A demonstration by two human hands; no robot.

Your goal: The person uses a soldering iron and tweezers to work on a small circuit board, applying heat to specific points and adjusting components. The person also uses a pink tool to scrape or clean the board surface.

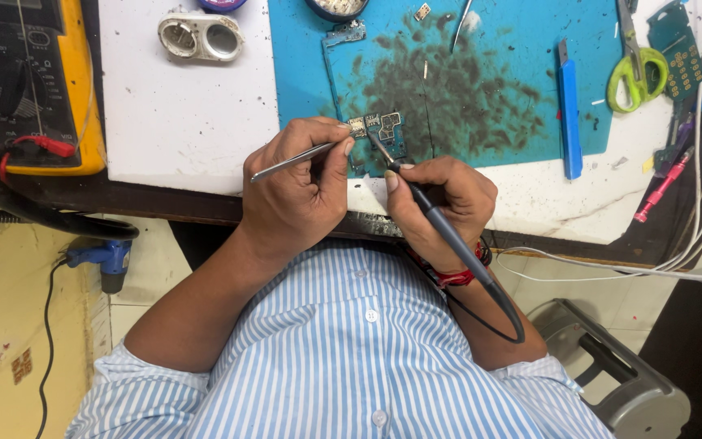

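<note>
While the left hand (290,191) grips tweezers (294,160) closed against the small circuit board (377,130) at the near edge of the bench (180,122), the right hand (440,203) holds a soldering iron (436,223) fisted, tip on the board. Work appears underway; the joint itself is too small to make out.

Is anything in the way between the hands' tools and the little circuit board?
Nothing visible. The left hand holds tweezers and the right hand a soldering iron; both tips already reach the small circuit board on the blue mat.
</note>
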